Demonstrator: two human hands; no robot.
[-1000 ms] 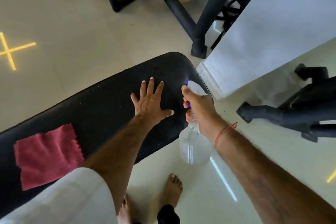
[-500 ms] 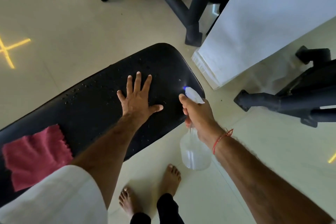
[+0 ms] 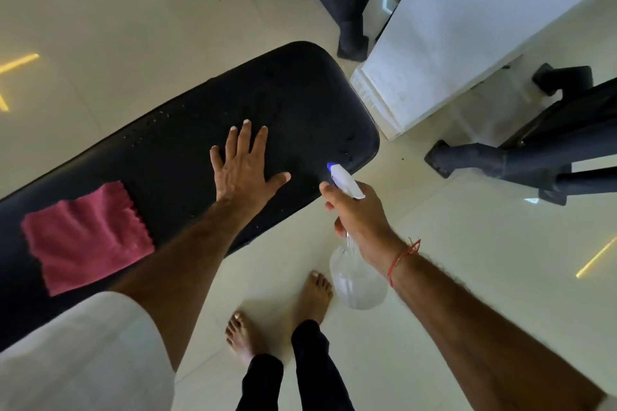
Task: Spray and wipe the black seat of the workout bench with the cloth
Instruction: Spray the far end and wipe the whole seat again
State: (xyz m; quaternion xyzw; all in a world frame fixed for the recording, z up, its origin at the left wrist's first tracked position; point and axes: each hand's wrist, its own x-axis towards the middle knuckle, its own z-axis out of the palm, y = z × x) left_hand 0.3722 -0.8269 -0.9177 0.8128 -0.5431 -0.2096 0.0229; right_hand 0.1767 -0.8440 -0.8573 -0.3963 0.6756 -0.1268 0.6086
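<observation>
The black bench seat (image 3: 300,93) runs from lower left to upper right, with fine droplets on its surface. My left hand (image 3: 242,165) lies flat on the seat, fingers spread, holding nothing. A red cloth (image 3: 86,237) rests on the seat to the left of that arm. My right hand (image 3: 357,217) grips a clear spray bottle (image 3: 359,280) by its neck, just off the seat's near edge. The bottle's white nozzle with a blue tip (image 3: 344,177) points at the seat's right end.
A white pillar (image 3: 460,27) stands close to the seat's right end. Black equipment legs (image 3: 350,10) are behind it, and another black frame (image 3: 534,157) is at the right. My bare feet (image 3: 314,294) stand on the pale tiled floor beside the bench.
My left hand has slid a little leftward along the seat. My right hand with the bottle has drawn back slightly from the seat's end. The view has shifted downward.
</observation>
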